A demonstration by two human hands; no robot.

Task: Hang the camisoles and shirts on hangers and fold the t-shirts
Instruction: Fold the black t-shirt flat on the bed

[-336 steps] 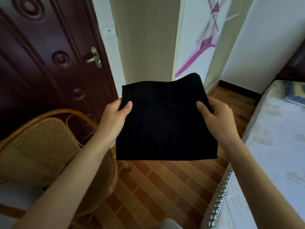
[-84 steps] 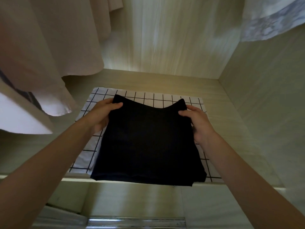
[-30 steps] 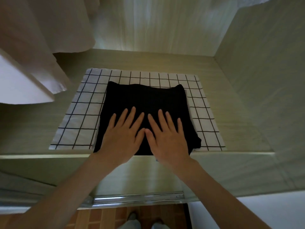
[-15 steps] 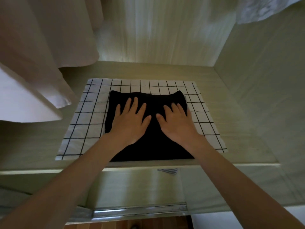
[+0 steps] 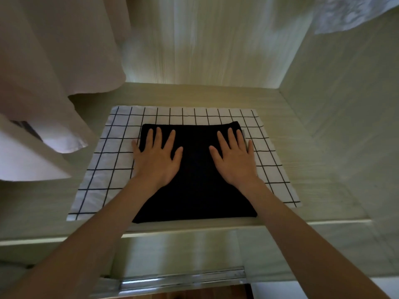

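A folded black t-shirt (image 5: pixel 195 186) lies flat on a folded white garment with a black grid pattern (image 5: pixel 108 160), on the wardrobe shelf (image 5: pixel 323 186). My left hand (image 5: pixel 156 157) presses flat on the t-shirt's left side, fingers straight and spread, its little finger over the left edge. My right hand (image 5: pixel 234 157) presses flat on the right side in the same way, its little finger at the right edge.
Pale hanging garments (image 5: pixel 54 61) drape down at the left, close to the shelf. A white lace-like garment (image 5: pixel 349 11) hangs at the top right. The wardrobe's side wall (image 5: pixel 345 93) closes the right. A metal door track (image 5: pixel 183 279) runs below the shelf front.
The black t-shirt was carried to the wardrobe and laid on the checked garment. In the last second both hands slid forward and apart, from its middle out to its left and right sides.
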